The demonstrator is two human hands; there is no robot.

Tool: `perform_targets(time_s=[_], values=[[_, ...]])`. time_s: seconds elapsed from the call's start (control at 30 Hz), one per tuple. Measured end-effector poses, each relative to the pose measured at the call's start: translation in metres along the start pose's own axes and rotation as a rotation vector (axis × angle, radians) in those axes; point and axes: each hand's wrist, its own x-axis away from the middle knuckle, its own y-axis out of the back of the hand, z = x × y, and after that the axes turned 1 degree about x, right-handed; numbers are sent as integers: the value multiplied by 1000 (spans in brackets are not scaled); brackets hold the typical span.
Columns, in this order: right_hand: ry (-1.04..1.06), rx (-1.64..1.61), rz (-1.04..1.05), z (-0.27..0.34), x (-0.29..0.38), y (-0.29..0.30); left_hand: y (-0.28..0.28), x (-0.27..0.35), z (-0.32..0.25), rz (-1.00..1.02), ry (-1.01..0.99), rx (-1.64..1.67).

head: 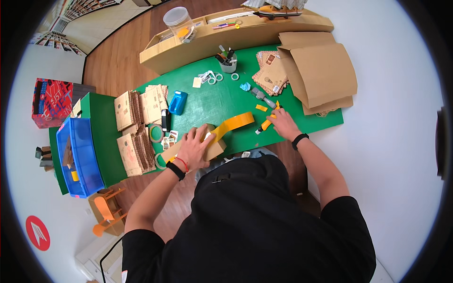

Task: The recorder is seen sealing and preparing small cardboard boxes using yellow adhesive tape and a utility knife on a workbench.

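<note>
My left hand (pixel 194 146) presses on a small cardboard box (pixel 214 148) at the near edge of the green table. A roll of yellow packing tape (pixel 240 121) stands right of the box, its strip running to the box under my left fingers. My right hand (pixel 284 123) is on a yellow utility knife (pixel 267 123) lying on the table; whether the fingers are closed round it is unclear. Just beyond that hand lie a grey-handled tool (pixel 263 97), a scrap of yellow tape (pixel 261 108) and a crumpled blue piece (pixel 245 86).
Stacked envelopes (pixel 132 109), a blue tape dispenser (pixel 178 102) and a blue bin (pixel 83 159) are at left. A pen cup (pixel 228 63) stands at the back before a wooden shelf (pixel 226 39). Envelopes (pixel 270 72) and large kraft paper bags (pixel 322 74) lie at right.
</note>
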Motion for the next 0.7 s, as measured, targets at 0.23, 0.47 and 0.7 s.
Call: perform_targets(time_s=[0.23,0.47,0.7], values=[[-126,31,53,1,3,-16,3,6,1,7,24,-9],[-76,-42,-178,5,26,-24,9,10,-4,83,153,32],[-282,-796,-366,64,28,19,2,-50,45,-75,166,446]])
